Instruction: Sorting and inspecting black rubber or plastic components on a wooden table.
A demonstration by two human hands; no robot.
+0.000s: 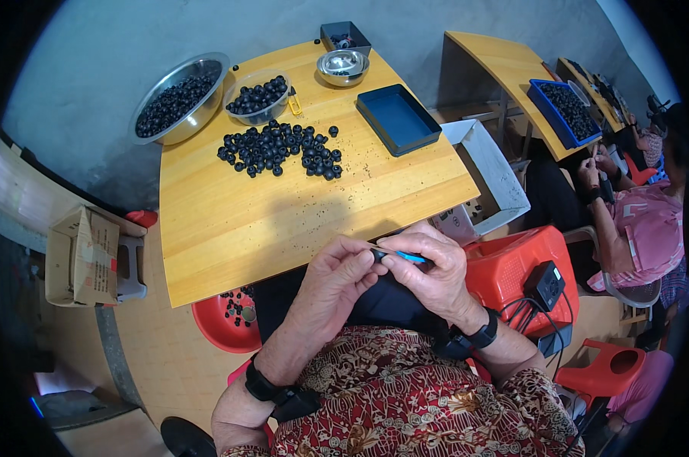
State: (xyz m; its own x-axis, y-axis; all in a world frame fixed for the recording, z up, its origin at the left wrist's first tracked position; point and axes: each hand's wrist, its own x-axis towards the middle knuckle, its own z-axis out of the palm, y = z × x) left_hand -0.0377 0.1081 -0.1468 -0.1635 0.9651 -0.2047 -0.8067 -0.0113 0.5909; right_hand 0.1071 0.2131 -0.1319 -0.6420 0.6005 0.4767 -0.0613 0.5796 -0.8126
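Observation:
Just off the table's front edge, my left hand (333,278) pinches a small round black part (378,257) between thumb and fingertips. My right hand (440,270) is closed around a slim blue-handled tool (411,257), its thin end against the part; its exact kind is hard to make out. Both hands meet at the fingertips. Farther up the wooden table (230,236) lies a loose pile of similar black parts (272,150), ring-like with holes. Behind it, a clear plastic bowl (258,119) holds more, and a yellow-handled cutter (294,103) lies beside that bowl.
A large steel bowl (196,122) of black parts stands far left. Toward the back right are a blue tray (413,142), a small steel bowl (343,68) and a dark box (360,44). A red basin (207,324) sits below; a red stool (512,266) and co-worker (642,228) are right.

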